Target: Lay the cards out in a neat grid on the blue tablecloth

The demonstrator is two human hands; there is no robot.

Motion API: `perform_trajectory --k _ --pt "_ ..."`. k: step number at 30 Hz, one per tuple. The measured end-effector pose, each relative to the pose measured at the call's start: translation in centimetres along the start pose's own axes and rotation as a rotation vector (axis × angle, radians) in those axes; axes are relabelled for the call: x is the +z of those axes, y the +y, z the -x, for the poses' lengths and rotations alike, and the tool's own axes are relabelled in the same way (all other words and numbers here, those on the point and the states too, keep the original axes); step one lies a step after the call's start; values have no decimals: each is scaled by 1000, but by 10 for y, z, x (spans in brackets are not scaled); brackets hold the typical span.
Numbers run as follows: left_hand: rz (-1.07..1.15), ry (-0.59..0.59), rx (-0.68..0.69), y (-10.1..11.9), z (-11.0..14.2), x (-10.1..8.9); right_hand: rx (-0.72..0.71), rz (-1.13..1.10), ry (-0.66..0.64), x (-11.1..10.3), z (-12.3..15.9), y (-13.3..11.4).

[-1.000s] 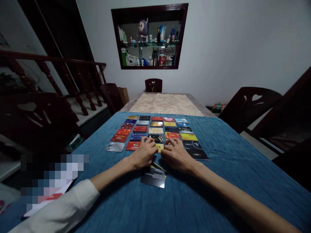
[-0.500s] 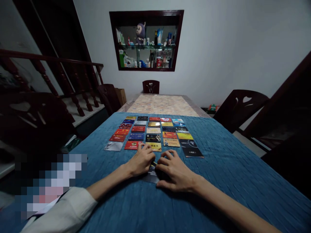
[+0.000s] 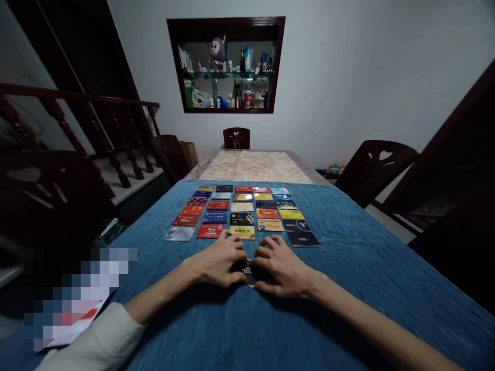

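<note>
A dark card with small pale lettering and a yellowish edge (image 3: 248, 269) shows in the gap between my two hands, low over the cloth. My left hand (image 3: 221, 262) curls round its left end, thumb at the near side and fingers at the far side. At the right end, my right hand (image 3: 281, 267) holds it the same way. Both palms hide most of the card. Just beyond my fingertips lie a gold card (image 3: 242, 233) and a red card (image 3: 211, 231). Black cards (image 3: 302, 238) end the right column.
Several colourful cards, such as a blue card (image 3: 215, 217), lie in columns on the blue tablecloth (image 3: 340, 268). Past the cloth is a patterned tabletop (image 3: 251, 165). Dark wooden chairs (image 3: 377, 170) stand around. A pixelated patch covers the lower left.
My left hand has turned and spread along the card's left end, its thumb now showing at the near side. The card between my hands shows different lettering and edge. The view has shifted slightly.
</note>
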State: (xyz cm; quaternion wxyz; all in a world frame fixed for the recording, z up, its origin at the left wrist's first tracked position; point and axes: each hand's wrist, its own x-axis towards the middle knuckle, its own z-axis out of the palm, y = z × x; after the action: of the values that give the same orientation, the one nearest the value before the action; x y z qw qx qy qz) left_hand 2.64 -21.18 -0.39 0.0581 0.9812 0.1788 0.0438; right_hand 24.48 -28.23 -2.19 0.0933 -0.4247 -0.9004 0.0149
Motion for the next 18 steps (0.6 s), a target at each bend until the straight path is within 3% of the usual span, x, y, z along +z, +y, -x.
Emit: perform_trajectory --k 10,18 --pt "-35 -107 -11 7 0 -8 14 -24 -30 -9 2 7" --pt "95 -74 29 1 2 -14 -32 -75 17 -13 5 14"
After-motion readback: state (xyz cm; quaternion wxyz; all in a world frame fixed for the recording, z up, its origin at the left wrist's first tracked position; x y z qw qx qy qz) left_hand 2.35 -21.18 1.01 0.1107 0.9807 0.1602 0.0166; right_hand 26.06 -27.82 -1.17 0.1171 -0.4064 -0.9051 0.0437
